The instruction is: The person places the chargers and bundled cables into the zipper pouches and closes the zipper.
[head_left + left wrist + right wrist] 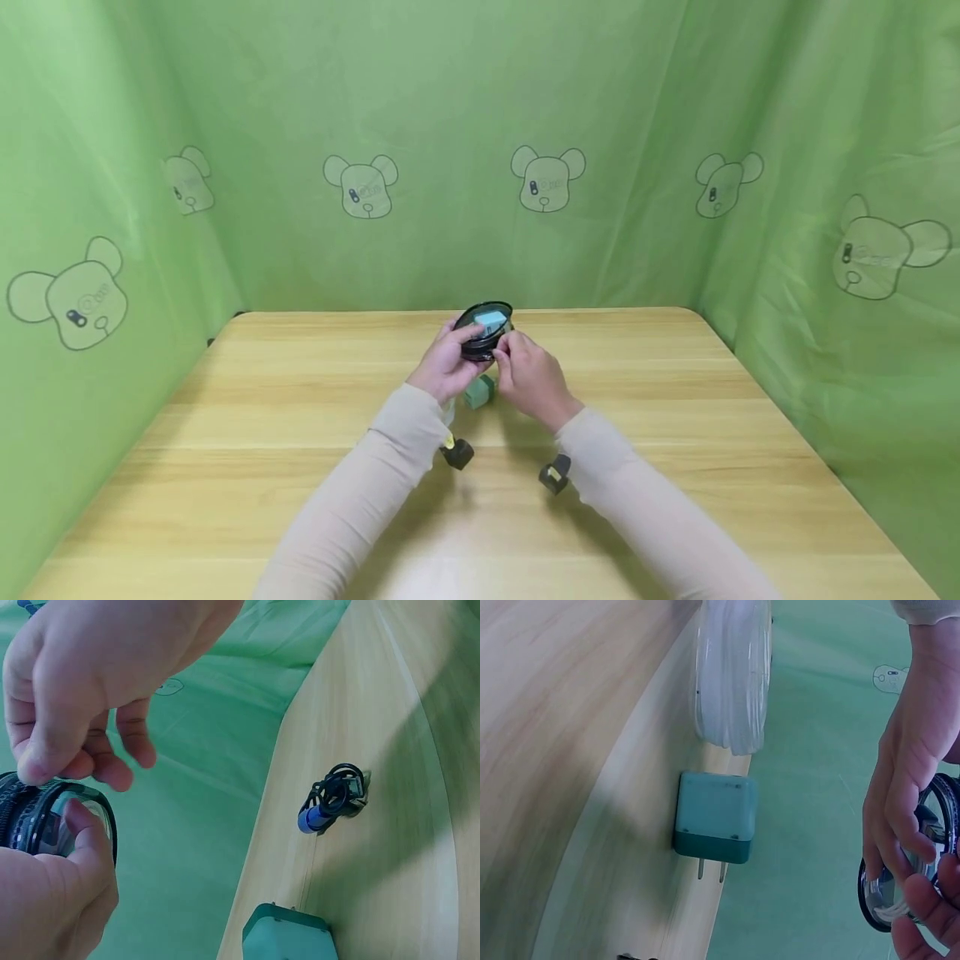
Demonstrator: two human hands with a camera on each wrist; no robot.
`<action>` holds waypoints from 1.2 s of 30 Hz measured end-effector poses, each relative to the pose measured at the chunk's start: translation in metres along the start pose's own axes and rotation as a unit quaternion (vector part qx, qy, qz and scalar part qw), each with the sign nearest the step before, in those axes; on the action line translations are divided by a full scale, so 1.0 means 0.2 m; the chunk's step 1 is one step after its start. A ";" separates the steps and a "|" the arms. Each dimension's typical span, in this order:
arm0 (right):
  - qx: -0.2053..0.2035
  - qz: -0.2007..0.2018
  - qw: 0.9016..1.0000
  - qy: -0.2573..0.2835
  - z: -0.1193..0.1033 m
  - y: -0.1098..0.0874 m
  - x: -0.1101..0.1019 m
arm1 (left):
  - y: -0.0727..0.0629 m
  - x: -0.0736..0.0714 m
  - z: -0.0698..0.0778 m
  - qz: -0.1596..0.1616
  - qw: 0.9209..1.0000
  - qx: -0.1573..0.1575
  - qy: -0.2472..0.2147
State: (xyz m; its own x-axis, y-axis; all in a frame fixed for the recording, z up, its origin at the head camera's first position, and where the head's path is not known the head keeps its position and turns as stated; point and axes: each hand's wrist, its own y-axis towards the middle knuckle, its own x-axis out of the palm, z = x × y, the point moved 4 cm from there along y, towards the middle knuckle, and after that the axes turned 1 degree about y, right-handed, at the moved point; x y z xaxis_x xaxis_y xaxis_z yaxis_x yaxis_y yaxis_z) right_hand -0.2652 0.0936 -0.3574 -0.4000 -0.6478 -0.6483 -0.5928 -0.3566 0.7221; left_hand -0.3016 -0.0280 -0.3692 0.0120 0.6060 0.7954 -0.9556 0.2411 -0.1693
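My left hand (444, 367) grips a round black-rimmed case (483, 305) with a see-through cover, its thumb lying over the cover. A light-blue block (491, 320) shows at the case. My right hand (534, 379) pinches the case's near rim, where ridged black edging (19, 814) shows in the left wrist view; the exact part pinched is hidden. Below the hands, a green cube-shaped plug adapter (478, 391) sits on the table, its two metal prongs showing in the right wrist view.
A coiled white cable in clear wrap (733, 675) lies near the adapter, mostly hidden by my left sleeve in the head view. A bundled black cable with a blue end (330, 801) lies on the wooden table (300, 492). Green curtains (450, 83) surround the table's far sides.
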 end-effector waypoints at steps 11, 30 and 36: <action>0.043 -0.030 0.998 -0.022 0.02 -0.01 0.02 | 0.00 -0.02 0.01 0.007 1.000 0.005 0.026; 0.044 -0.019 0.999 -0.009 0.06 -0.01 -0.01 | -0.01 -0.02 0.00 0.001 0.999 -0.007 0.047; 0.033 -0.012 0.999 -0.015 0.08 -0.03 -0.03 | -0.02 -0.05 0.01 0.016 1.000 -0.010 0.024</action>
State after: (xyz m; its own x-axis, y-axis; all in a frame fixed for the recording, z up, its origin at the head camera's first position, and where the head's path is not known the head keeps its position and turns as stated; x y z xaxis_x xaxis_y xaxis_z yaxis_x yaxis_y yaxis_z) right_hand -0.2715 0.1102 -0.3620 -0.4053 -0.6192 -0.6726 -0.6466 -0.3259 0.6897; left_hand -0.2988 -0.0377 -0.3756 -0.0047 0.6495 0.7604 -0.9497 0.2351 -0.2067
